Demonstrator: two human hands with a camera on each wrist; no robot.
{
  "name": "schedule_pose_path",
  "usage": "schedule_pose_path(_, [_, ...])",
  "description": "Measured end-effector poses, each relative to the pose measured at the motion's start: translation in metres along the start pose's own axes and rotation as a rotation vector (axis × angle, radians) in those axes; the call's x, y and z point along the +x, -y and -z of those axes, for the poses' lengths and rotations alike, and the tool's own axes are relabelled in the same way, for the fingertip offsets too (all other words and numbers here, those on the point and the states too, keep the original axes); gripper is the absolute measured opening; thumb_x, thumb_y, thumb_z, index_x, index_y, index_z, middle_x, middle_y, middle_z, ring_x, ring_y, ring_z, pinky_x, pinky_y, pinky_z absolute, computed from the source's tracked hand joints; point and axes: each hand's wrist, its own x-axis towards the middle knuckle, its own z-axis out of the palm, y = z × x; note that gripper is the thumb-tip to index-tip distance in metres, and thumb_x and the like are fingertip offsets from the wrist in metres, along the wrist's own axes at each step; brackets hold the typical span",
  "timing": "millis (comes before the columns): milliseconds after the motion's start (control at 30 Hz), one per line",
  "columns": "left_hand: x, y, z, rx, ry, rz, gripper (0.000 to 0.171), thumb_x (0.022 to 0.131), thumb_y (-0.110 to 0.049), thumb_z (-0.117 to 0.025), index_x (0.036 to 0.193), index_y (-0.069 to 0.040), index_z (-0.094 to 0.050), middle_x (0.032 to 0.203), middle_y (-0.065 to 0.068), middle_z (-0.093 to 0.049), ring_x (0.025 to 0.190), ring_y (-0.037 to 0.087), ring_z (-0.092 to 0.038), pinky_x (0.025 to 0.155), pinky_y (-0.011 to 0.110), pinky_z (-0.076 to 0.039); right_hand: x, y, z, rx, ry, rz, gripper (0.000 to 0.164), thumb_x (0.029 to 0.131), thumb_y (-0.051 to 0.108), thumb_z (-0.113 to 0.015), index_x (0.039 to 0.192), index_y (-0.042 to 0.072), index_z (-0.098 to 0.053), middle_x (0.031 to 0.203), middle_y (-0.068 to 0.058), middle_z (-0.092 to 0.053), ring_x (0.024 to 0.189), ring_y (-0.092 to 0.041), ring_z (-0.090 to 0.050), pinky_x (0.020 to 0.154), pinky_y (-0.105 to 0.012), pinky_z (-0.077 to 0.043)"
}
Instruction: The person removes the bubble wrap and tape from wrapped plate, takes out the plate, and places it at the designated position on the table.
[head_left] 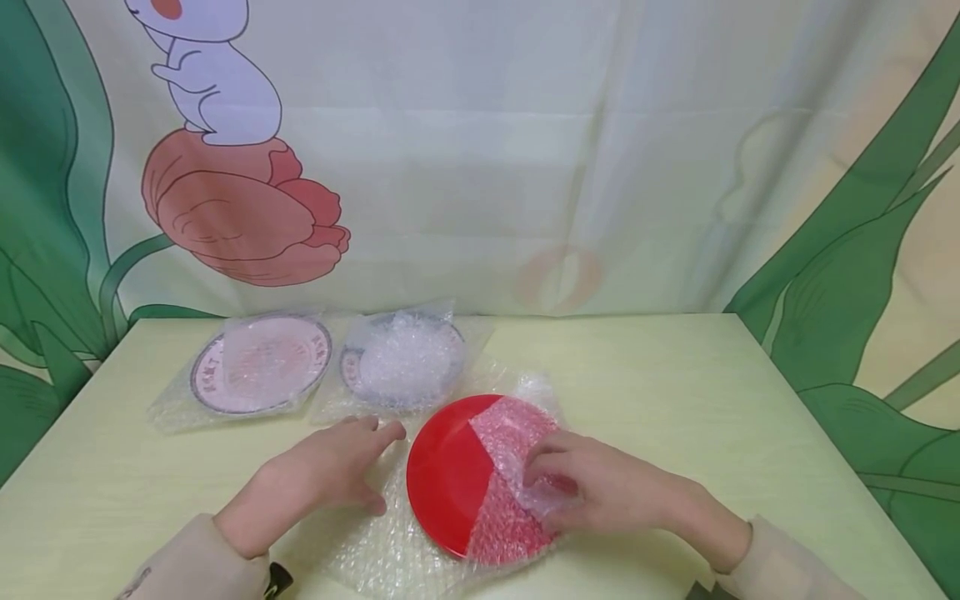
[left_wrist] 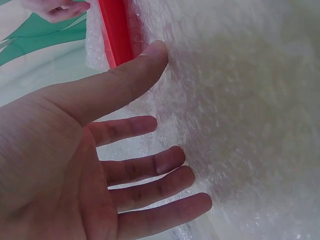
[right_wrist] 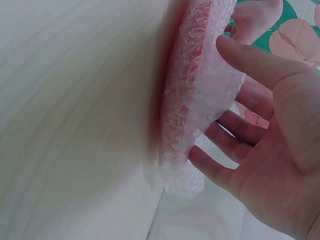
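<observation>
A round red plate lies on a sheet of bubble wrap, its left part bare. Over its right part a bubble wrap flap is folded, crumpled near the middle. My right hand rests on this flap with bent, spread fingers; in the right wrist view its fingertips touch the wrapped edge, some partly hidden behind the wrap. Left of the plate hovers my left hand, thumb and fingers apart. The left wrist view shows it holding nothing, close to the wrap and the plate's red rim.
Two patterned plates stand at the back left of the pale table, each in bubble wrap: a larger plate and a smaller plate. A printed curtain hangs behind the table's far edge.
</observation>
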Motion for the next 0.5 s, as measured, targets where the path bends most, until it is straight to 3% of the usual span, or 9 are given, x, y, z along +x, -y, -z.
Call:
schedule_pose_path(233, [0.0014,-0.0004,0.0004,-0.006,0.015,0.011,0.068,0.070,-0.022,-0.096,0.127,-0.014,-0.061,0.112,0.008,-0.061,0.106,0.032,-0.059,0.082,0.053,-0.055,0.0011,0.0024,0.0014,0.007,-0.039,0.017,0.023,0.094,0.023,-0.077,0.115,0.022,-0.070,0.121,0.014,-0.059,0.112,-0.008,-0.056,0.094,-0.030,-0.053])
schedule_pose_path(500, [0.0010,-0.0021,0.0005,0.024,0.018,0.007,0.066,0.070,-0.023,-0.096,0.126,-0.013,-0.062,0.113,0.011,-0.059,0.107,0.034,-0.059,0.081,0.054,-0.055,0.0023,0.0048,0.0040,0.019,-0.079,-0.030,0.029,0.094,0.030,-0.077,0.120,0.022,-0.067,0.115,0.013,-0.060,0.104,-0.010,-0.058,0.087,-0.029,-0.055])
